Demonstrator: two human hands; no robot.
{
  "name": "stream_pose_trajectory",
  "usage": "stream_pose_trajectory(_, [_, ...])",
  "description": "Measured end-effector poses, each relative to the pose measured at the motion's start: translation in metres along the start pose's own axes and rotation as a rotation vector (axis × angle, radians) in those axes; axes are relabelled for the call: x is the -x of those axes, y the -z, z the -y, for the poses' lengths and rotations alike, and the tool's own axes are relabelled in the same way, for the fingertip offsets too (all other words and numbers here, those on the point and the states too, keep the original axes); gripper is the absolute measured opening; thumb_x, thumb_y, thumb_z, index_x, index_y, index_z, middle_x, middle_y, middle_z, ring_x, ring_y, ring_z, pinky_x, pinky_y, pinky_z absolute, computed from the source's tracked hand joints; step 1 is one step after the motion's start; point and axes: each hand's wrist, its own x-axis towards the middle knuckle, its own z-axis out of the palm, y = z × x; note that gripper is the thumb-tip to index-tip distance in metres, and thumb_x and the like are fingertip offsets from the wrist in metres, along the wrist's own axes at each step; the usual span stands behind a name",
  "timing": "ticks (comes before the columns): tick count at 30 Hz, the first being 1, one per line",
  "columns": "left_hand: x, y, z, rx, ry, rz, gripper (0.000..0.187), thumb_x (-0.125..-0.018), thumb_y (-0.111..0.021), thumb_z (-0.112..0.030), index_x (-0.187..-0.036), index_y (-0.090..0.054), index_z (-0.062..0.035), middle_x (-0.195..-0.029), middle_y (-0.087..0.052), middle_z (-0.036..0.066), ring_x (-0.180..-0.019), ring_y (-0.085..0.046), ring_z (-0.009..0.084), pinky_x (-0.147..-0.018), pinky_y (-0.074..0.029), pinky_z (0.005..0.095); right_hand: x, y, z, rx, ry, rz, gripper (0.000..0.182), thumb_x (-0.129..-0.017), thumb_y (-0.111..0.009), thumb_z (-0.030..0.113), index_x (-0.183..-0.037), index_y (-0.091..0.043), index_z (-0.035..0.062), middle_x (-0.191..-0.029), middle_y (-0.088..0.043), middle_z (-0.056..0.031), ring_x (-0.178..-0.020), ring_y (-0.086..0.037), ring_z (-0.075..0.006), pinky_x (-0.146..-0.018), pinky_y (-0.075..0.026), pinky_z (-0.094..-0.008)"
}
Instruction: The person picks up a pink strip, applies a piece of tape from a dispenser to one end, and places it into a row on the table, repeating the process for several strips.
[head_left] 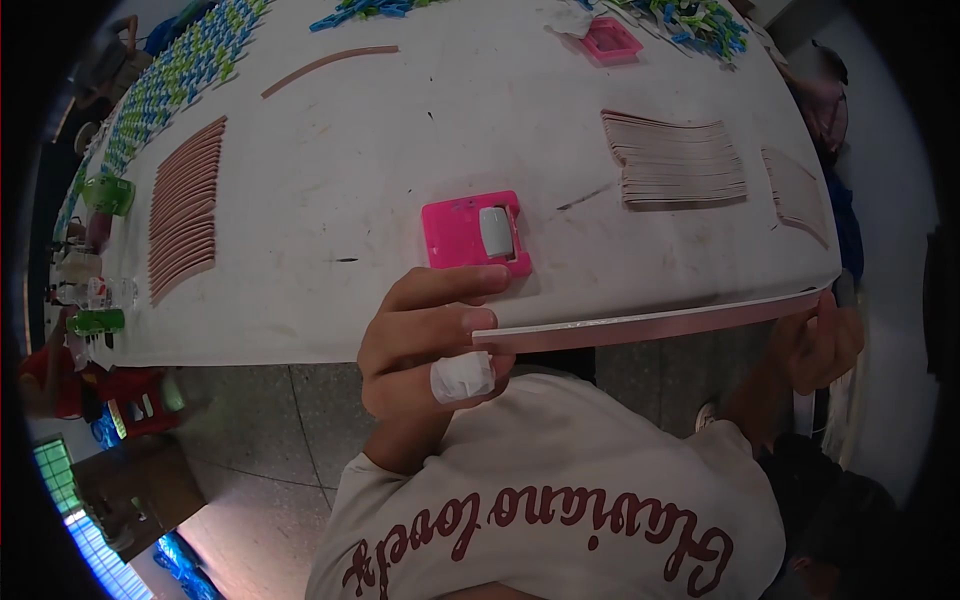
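Note:
A long, narrow pinkish-brown strip with a pale upper edge [650, 329] stretches between my two hands along the table's near edge. My left hand [430, 345], with white tape round one finger, pinches its left end. The strip's right end is in the closed fingers of my right hand [820, 342]. Just beyond my left hand a bright pink device with a pale grey roller [458, 232] lies on the white table [350, 190]; a fingertip is close to its near edge.
Brown strips lie in rows at the left [185, 210] and right [685, 160], with one loose curved strip [330, 66] farther back. A pink tray [611, 40] and blue-green pieces [180, 80] are at the far side. Green-capped bottles [97, 321] stand left. Other people are around the table.

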Motion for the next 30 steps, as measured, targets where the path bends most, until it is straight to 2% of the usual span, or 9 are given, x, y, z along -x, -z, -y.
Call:
stream_pose_trajectory(2, [0.002, -0.001, 0.003, 0.060, 0.020, -0.081, 0.027, -0.078, -0.074, 0.001, -0.099, -0.060, -0.0074, -0.100, -0.063, 0.013, -0.088, -0.068, 0.0404, -0.065, -0.059, 0.0354, 0.007, -0.003, 0.005, -0.042, -0.146, -0.084, 0.018, -0.082, -0.075, 0.000, -0.098, -0.065, -0.0012, -0.092, -0.060, -0.0074, -0.080, -0.059, -0.0186, -0.066, -0.053, -0.0330])
stream_pose_trajectory(11, [0.001, 0.006, 0.007, 0.168, 0.072, -0.124, 0.024, -0.082, -0.071, 0.003, -0.097, -0.054, -0.0031, -0.099, -0.062, 0.016, -0.084, -0.068, 0.0407, -0.063, -0.060, 0.0394, -0.010, -0.007, 0.015, -0.067, -0.126, -0.062, 0.020, -0.084, -0.072, -0.002, -0.103, -0.066, -0.0019, -0.091, -0.059, -0.0080, -0.078, -0.056, -0.0192, -0.064, -0.050, -0.0330])
stream_pose_trajectory(13, [0.000, 0.007, 0.006, 0.057, 0.177, -0.062, 0.025, -0.095, -0.060, -0.015, -0.111, -0.040, -0.0123, -0.097, -0.056, 0.009, -0.080, -0.067, 0.0344, -0.052, -0.060, 0.0351, -0.014, -0.006, 0.017, -0.051, -0.112, -0.034, 0.021, -0.084, -0.072, -0.002, -0.104, -0.066, -0.0019, -0.092, -0.059, -0.0077, -0.078, -0.056, -0.0192, -0.065, -0.050, -0.0333])
stream_pose_trajectory(14, [-0.001, 0.006, 0.005, 0.057, 0.175, -0.063, 0.025, -0.095, -0.060, -0.015, -0.111, -0.040, -0.0123, -0.097, -0.056, 0.009, -0.080, -0.067, 0.0344, -0.052, -0.060, 0.0351, -0.016, -0.006, 0.018, -0.035, -0.099, -0.002, 0.022, -0.084, -0.073, -0.001, -0.105, -0.066, -0.0019, -0.093, -0.059, -0.0075, -0.078, -0.056, -0.0193, -0.066, -0.049, -0.0336])
stream_pose_trajectory(16, [-0.002, 0.000, 0.003, 0.316, 0.333, -0.254, 0.025, -0.086, -0.066, 0.002, -0.100, -0.047, -0.0044, -0.092, -0.061, 0.014, -0.079, -0.068, 0.0352, -0.067, -0.059, 0.0420, -0.016, -0.006, 0.021, -0.029, -0.103, 0.013, 0.023, -0.084, -0.073, -0.001, -0.105, -0.066, -0.0017, -0.094, -0.059, -0.0073, -0.079, -0.056, -0.0194, -0.066, -0.049, -0.0340])
stream_pose_trajectory(18, [0.001, 0.003, 0.004, 0.375, 0.365, -0.253, 0.026, -0.086, -0.065, 0.002, -0.101, -0.046, -0.0048, -0.091, -0.061, 0.014, -0.079, -0.068, 0.0348, -0.067, -0.059, 0.0425, -0.015, -0.007, 0.024, -0.022, -0.108, 0.026, 0.023, -0.084, -0.073, -0.001, -0.106, -0.066, -0.0015, -0.094, -0.059, -0.0071, -0.079, -0.056, -0.0196, -0.066, -0.049, -0.0344])
stream_pose_trajectory(20, [0.001, 0.004, 0.006, 0.435, 0.395, -0.251, 0.027, -0.086, -0.065, 0.002, -0.103, -0.045, -0.0052, -0.090, -0.060, 0.014, -0.079, -0.068, 0.0345, -0.067, -0.059, 0.0431, -0.014, -0.007, 0.028, -0.032, -0.144, 0.073, 0.027, -0.084, -0.076, 0.004, -0.108, -0.063, 0.0043, -0.106, -0.059, -0.0061, -0.088, -0.053, -0.0198, -0.071, -0.048, -0.0356])
stream_pose_trajectory(26, [0.001, 0.003, 0.005, 0.541, 0.330, -0.234, 0.026, -0.086, -0.066, 0.001, -0.101, -0.045, -0.0051, -0.088, -0.060, 0.014, -0.079, -0.068, 0.0339, -0.067, -0.059, 0.0433, -0.014, -0.010, 0.029, -0.061, -0.150, 0.091, 0.028, -0.082, -0.076, 0.002, -0.107, -0.063, 0.0030, -0.104, -0.060, -0.0077, -0.085, -0.054, -0.0206, -0.068, -0.047, -0.0346])
stream_pose_trajectory(30, [0.003, 0.004, 0.004, 0.491, 0.413, -0.287, 0.026, -0.086, -0.066, 0.000, -0.099, -0.044, -0.0067, -0.089, -0.061, 0.013, -0.076, -0.066, 0.0303, -0.062, -0.058, 0.0396, -0.017, -0.014, 0.031, -0.071, -0.135, 0.036, 0.026, -0.081, -0.076, -0.002, -0.105, -0.067, -0.0024, -0.096, -0.061, -0.0087, -0.081, -0.056, -0.0223, -0.069, -0.048, -0.0365])
